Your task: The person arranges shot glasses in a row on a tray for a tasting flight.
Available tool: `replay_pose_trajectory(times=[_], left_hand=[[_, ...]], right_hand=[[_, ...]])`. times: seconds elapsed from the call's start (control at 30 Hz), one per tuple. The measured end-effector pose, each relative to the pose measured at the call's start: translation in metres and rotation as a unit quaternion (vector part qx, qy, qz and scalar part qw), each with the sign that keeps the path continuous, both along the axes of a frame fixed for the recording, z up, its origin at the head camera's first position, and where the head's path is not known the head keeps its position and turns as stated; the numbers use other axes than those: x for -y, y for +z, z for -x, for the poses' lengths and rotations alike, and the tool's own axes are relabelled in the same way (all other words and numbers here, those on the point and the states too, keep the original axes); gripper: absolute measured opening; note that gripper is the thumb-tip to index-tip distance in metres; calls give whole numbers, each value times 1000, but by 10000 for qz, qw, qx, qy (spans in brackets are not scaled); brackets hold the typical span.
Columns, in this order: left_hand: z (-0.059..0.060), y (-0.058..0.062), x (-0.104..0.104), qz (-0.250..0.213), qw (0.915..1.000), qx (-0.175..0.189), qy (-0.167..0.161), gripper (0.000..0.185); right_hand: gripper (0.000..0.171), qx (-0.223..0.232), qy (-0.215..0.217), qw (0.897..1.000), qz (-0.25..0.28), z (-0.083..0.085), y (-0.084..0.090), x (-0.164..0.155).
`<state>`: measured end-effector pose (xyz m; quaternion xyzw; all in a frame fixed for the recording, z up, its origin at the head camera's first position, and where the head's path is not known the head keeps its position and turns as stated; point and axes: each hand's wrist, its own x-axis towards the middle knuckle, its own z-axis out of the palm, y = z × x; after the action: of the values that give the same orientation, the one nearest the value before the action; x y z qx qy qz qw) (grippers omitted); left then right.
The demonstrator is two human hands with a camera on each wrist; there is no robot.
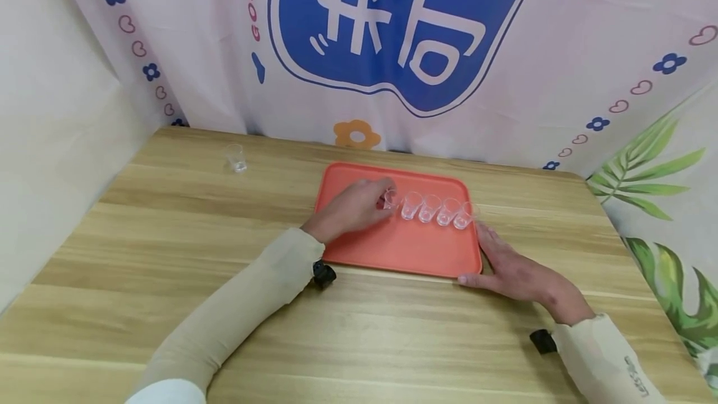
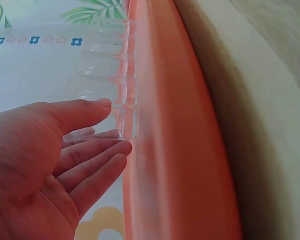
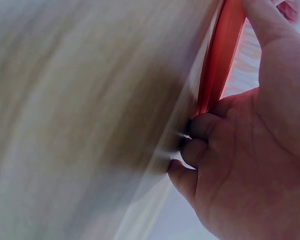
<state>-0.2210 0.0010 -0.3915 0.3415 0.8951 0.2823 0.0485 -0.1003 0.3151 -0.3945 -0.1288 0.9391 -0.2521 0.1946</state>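
Note:
A red tray [image 1: 398, 248] lies on the wooden table with a row of small clear cups [image 1: 430, 207] standing on it. At the row's left end my left hand [image 1: 359, 206] pinches one clear cup [image 1: 391, 199] between thumb and fingers. The left wrist view shows that hand [image 2: 55, 155] around the nearest cup [image 2: 121, 121], whose base is at the tray surface. My right hand [image 1: 513, 270] rests against the tray's right side, thumb by the front corner. In the right wrist view its fingers [image 3: 192, 150] lie beside the tray rim [image 3: 222, 55].
Another clear cup [image 1: 238, 159] stands alone on the table [image 1: 224, 217] at the back left. A printed cloth [image 1: 213, 80] hangs behind the table's back edge. A white wall [image 1: 56, 111] borders the left side.

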Motion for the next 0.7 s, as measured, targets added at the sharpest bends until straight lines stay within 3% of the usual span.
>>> replay_pose_trajectory(times=[0.4,0.7], left_hand=[[3,-1,-3,18,9996,277,-3,31],[3,-3,-2,-36,9996,288,41,34]], right_hand=[[116,-50,0,10000,-24,0,0,-2],[116,-62,9,10000,-2,0,-1,-2]])
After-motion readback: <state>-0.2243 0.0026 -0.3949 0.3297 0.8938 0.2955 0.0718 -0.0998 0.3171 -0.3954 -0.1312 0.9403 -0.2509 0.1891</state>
